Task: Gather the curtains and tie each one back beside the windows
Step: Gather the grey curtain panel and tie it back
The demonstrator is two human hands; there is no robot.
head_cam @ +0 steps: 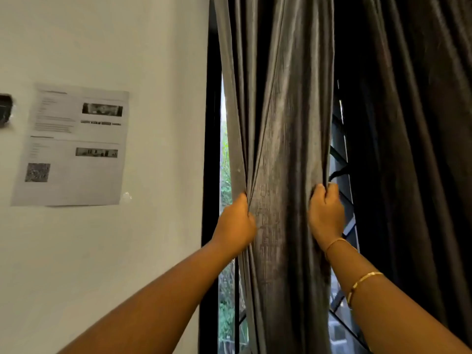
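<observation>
A: Where is the curtain (pixel 281 123)?
B: It hangs just right of the window frame (pixel 212 149), partly bunched. A darker curtain (pixel 408 123) hangs farther right of the frame.
A: And the hands?
B: The left hand (pixel 236 223), near the frame, has its fingers curled round the curtain's edge. The right hand (pixel 325 213), farther from the frame, clutches the folds of the other side.
A: What can go wrong?
B: I think the heavy cloth can slip from one fist and spread out. I also see no tie clearly.
A: Any containers?
B: None is visible.
</observation>
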